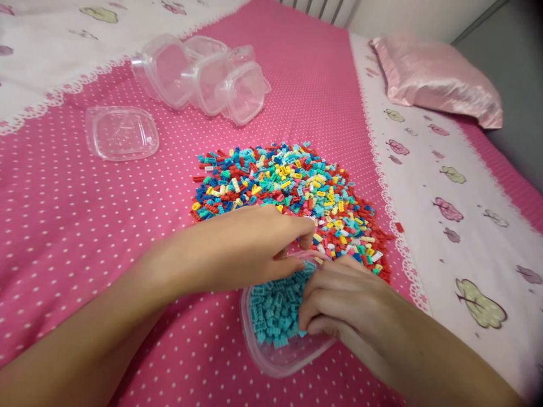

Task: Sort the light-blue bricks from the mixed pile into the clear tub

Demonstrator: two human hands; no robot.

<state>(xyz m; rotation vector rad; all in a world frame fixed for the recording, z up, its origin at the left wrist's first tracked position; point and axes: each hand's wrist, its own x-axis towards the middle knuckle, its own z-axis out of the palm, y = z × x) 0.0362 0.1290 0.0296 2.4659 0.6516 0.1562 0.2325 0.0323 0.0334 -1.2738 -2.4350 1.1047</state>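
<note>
A clear plastic tub [280, 367] holds a heap of teal building bricks [274, 311]. My left hand [250, 243] reaches over the tub's far side, index finger bent and thumb low, at the edge of a mixed pile of small bricks [284, 175]. From the right, my right hand [348, 299] lies over the tub with its fingers curled in above the teal bricks. The fingertips of both hands come close together near the far rim. Whatever sits in either hand's fingers is hidden or too small to name.
Several clear empty tubs [212, 85] lie on their sides at the back. A clear lid [123, 134] rests flat to the left on the pink dotted bedsheet [178, 350]. At the back right is a pink satin pillow [441, 79]. One red brick [399, 227] lies apart, right of the pile.
</note>
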